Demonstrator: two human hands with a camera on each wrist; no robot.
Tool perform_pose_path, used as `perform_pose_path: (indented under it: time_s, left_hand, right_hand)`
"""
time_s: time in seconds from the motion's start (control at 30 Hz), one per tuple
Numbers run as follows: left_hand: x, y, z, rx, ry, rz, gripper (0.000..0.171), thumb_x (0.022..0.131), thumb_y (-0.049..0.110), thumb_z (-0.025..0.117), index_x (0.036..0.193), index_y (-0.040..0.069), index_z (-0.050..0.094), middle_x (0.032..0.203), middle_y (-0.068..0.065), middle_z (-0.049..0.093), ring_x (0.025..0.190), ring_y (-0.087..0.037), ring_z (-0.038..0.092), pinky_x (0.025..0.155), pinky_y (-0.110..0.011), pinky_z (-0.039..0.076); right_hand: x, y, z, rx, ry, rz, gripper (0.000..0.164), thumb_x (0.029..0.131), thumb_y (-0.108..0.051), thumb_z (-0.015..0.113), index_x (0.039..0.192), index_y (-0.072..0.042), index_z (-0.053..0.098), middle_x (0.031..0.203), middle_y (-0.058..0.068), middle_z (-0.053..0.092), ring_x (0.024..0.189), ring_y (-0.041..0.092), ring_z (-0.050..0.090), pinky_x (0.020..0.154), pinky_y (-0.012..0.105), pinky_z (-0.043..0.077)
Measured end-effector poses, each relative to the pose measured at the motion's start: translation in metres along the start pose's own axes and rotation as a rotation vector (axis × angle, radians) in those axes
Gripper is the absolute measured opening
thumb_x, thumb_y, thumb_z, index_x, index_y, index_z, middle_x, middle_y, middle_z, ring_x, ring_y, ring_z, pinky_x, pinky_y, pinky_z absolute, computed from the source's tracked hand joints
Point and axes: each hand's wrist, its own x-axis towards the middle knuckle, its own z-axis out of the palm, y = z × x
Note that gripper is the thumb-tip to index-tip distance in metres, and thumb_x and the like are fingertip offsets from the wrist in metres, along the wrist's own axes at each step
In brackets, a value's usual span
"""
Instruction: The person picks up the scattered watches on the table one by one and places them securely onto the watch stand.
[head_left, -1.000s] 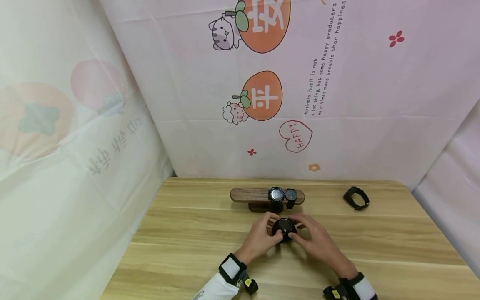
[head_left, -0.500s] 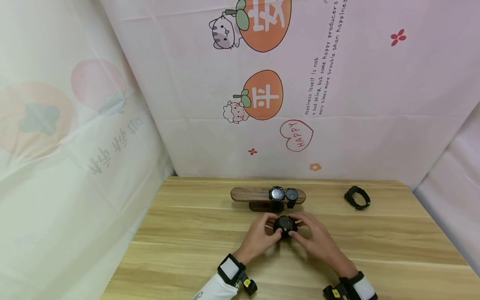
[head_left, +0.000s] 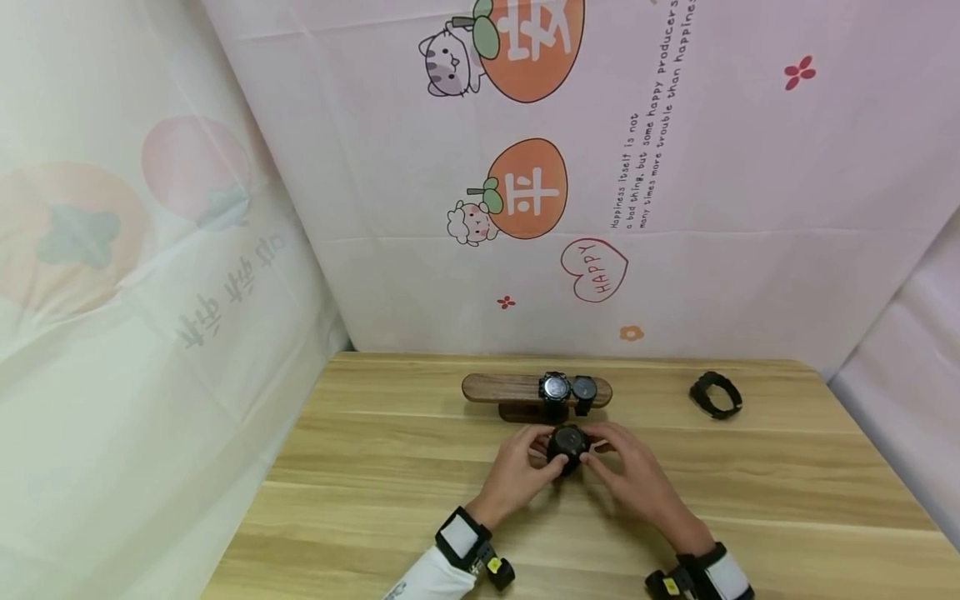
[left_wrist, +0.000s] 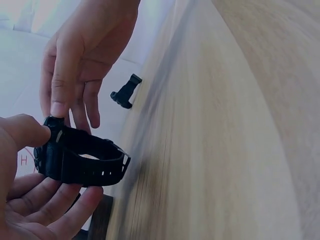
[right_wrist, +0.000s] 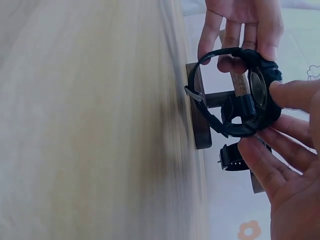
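A black wristwatch (head_left: pixel 567 448), its strap buckled into a loop, is held between both hands just in front of the wooden watch stand (head_left: pixel 491 387). My left hand (head_left: pixel 515 471) pinches its case from the left, thumb at the near edge. From the other side my right hand (head_left: pixel 636 477) pinches it between thumb and fingers. The right wrist view shows the strap loop (right_wrist: pixel 215 122) hanging off the case, above the table. Two more black watches, one with a silvery dial (head_left: pixel 555 387) and one smaller (head_left: pixel 584 389), sit on the right part of the stand's bar.
Another black watch (head_left: pixel 702 395) with a looped strap lies on the wooden table (head_left: pixel 360 467) at the back right. Behind the table's far edge hangs a white printed cloth (head_left: pixel 420 292), with a second cloth (head_left: pixel 187 400) along the left.
The held watch has shifted slightly away toward the stand, and its face has tilted. Both hands keep their grip, and the head view has moved a little.
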Motion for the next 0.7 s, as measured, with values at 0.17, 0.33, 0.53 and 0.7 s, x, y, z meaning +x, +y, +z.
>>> perform_pose_path:
  time_s: [0.17,0.33,0.53,0.7]
  left_hand:
    - [0.0001,0.0002,0.0007,-0.014,0.002,0.001,0.042,0.102,0.029,0.075,0.137,0.008,0.065,0.116,-0.006,0.069,0.1,-0.007,0.069,0.085,-0.021,0.063]
    - [-0.0009,-0.0002,-0.0005,-0.039,-0.017,0.011,0.04,0.102,0.024,0.075,0.137,0.008,0.064,0.117,-0.007,0.069,0.1,-0.007,0.07,0.085,-0.019,0.063]
    - [-0.0018,-0.0023,-0.0011,-0.055,-0.031,0.03,0.039,0.099,0.009,0.076,0.136,0.006,0.063,0.118,-0.01,0.068,0.101,-0.009,0.071,0.085,-0.018,0.062]
    - [-0.0014,-0.0031,-0.0005,-0.063,-0.018,0.018,0.035,0.099,0.011,0.077,0.131,0.006,0.063,0.118,-0.01,0.067,0.101,-0.009,0.07,0.085,-0.017,0.062]
  right_hand:
    - [-0.0007,0.0002,0.0032,0.008,-0.001,0.005,0.05,0.087,-0.013,0.089,0.133,-0.008,0.068,0.13,0.011,0.07,0.105,0.027,0.073,0.087,0.045,0.066]
    - [0.0006,-0.0019,0.0035,0.011,0.014,0.003,0.053,0.085,-0.009,0.091,0.133,-0.008,0.069,0.13,0.01,0.071,0.106,0.027,0.073,0.087,0.045,0.066]
    - [0.0013,-0.0053,0.0009,0.009,0.017,-0.009,0.056,0.082,-0.003,0.091,0.133,-0.006,0.069,0.131,0.011,0.071,0.11,0.029,0.073,0.092,0.051,0.064]
    - [0.0023,-0.0059,0.0004,0.022,0.003,-0.018,0.059,0.081,0.0,0.09,0.135,-0.005,0.067,0.134,0.012,0.071,0.115,0.031,0.071,0.097,0.056,0.062]
